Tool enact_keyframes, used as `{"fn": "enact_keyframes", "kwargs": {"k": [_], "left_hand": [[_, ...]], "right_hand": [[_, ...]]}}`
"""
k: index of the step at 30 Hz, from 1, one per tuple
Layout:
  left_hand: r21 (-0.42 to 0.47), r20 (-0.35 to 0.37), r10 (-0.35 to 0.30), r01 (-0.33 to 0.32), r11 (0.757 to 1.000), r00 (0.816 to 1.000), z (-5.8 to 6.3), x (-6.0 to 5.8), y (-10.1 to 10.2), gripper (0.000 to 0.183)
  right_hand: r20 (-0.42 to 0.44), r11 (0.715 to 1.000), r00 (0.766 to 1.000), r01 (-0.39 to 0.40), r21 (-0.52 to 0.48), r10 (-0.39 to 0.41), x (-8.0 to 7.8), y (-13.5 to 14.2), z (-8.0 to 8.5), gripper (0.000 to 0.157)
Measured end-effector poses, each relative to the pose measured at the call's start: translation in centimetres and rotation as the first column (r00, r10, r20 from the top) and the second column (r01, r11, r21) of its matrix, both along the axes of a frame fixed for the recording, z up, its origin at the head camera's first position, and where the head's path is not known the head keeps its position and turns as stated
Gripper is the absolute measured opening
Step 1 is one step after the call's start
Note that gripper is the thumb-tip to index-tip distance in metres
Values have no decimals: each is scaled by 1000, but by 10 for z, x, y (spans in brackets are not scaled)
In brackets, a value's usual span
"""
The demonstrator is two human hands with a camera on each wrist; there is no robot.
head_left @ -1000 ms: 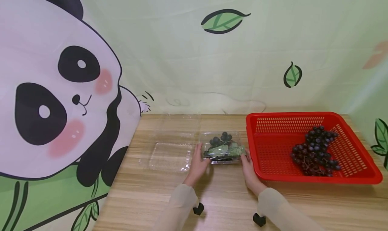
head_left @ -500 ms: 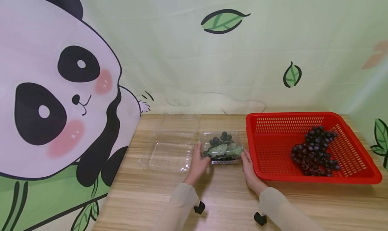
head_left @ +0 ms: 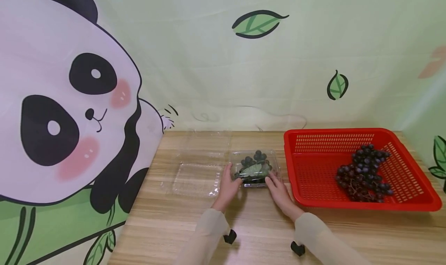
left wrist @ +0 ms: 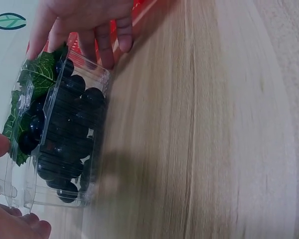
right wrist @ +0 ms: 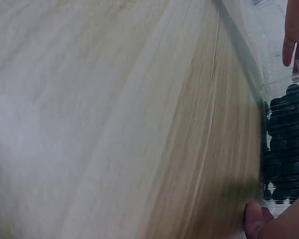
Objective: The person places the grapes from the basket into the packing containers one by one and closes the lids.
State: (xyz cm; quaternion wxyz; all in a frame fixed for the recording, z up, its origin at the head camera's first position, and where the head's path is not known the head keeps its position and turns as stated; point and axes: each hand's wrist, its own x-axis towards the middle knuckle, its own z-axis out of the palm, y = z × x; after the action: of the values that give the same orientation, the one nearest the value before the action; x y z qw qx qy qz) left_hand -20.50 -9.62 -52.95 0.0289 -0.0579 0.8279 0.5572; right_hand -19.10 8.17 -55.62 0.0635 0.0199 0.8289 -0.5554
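A clear plastic clamshell box (head_left: 252,181) of dark grapes (left wrist: 72,134) stands on the table, its lid lying over the fruit. Under the lid are green leaves (left wrist: 42,74). My left hand (head_left: 228,187) grips the box's left end, thumb at the front. At the right end, my right hand (head_left: 281,195) touches the lid and side with fairly straight fingers; some of its fingers hang beside the box in the left wrist view. A second clear clamshell box (head_left: 196,178) sits open to the left of my left hand, with nothing in it.
A red plastic basket (head_left: 313,203) stands just right of my right hand, with bunches of dark grapes (head_left: 364,176) in its right half. Behind the wooden table (head_left: 251,226) hangs a cloth backdrop (head_left: 209,64) printed with a panda and leaves.
My right hand has moved left and inward, from the box's right side onto its front right corner and lid. The left hand keeps its grip in place.
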Motion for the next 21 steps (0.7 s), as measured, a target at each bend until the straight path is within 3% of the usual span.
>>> {"fn": "enact_keyframes", "kwargs": {"k": [5, 9, 17, 21], "left_hand": [[1, -10, -3, 3, 1000, 1000, -1, 0, 0, 73], [7, -12, -6, 6, 1000, 1000, -3, 0, -1, 74], [29, -13, -5, 6, 1000, 1000, -7, 0, -2, 76], [33, -4, -2, 2, 999, 1000, -7, 0, -3, 76]], "right_hand": [[-29, 974, 999, -14, 228, 22, 1, 2, 1, 55], [-38, 959, 999, -12, 284, 24, 2, 3, -1, 59], [-179, 984, 983, 70, 167, -40, 8, 6, -6, 58], [-170, 995, 983, 75, 59, -64, 10, 6, -4, 57]]}}
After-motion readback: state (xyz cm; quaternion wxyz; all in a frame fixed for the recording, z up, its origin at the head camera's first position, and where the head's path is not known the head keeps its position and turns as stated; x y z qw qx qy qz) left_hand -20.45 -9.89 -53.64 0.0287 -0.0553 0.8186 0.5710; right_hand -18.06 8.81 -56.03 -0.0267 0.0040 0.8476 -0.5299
